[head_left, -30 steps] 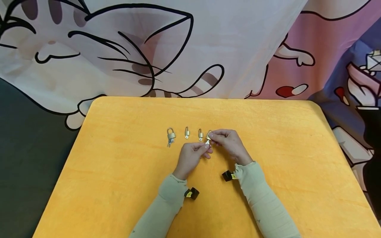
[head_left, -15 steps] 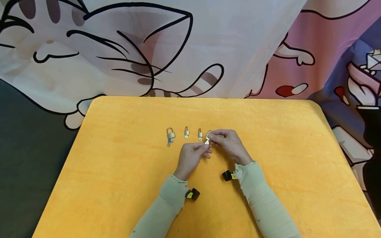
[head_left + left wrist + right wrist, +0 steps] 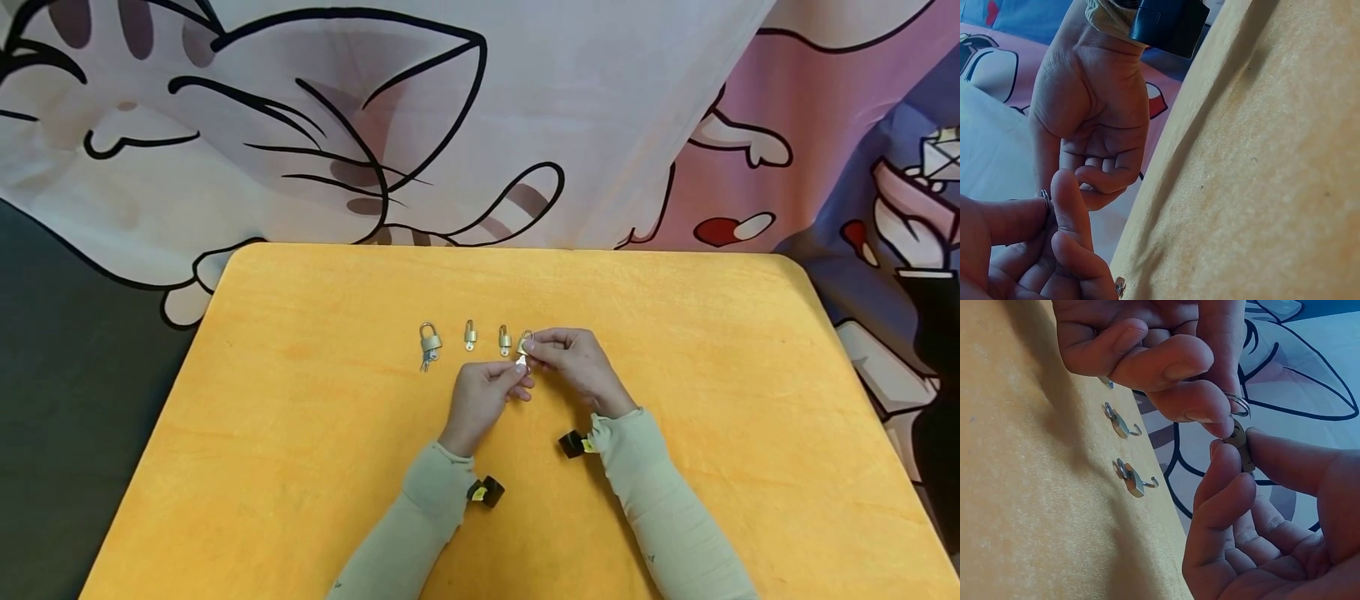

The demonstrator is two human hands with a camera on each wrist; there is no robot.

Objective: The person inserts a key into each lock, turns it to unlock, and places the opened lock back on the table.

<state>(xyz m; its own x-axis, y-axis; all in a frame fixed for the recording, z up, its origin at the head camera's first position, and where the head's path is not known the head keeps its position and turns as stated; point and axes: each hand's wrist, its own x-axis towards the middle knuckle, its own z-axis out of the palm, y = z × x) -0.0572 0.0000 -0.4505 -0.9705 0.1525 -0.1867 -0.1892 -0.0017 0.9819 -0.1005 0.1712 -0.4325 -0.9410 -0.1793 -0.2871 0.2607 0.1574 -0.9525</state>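
Between the thumb and fingers of my right hand (image 3: 585,367) is a small brass padlock (image 3: 1237,450), its shackle pointing away from me in the head view. My left hand (image 3: 480,400) pinches a small silver key (image 3: 522,360) at the padlock's near end. A wire ring (image 3: 1241,406) shows by the left fingertips in the right wrist view. Fingers hide most of the key, so I cannot tell how deep it sits in the lock. In the left wrist view both hands meet, the ring's edge (image 3: 1045,201) showing between left thumb and finger.
Left of the hands on the yellow table (image 3: 315,433) lie a larger padlock (image 3: 431,342) with keys, a small padlock (image 3: 470,336) and another small padlock (image 3: 505,341). Hooked shackle ends show in the right wrist view. A printed cat cloth (image 3: 600,100) hangs behind.
Both hands stay in almost the same place, still holding the padlock and the key. Only a very slight shift of the fingers shows.
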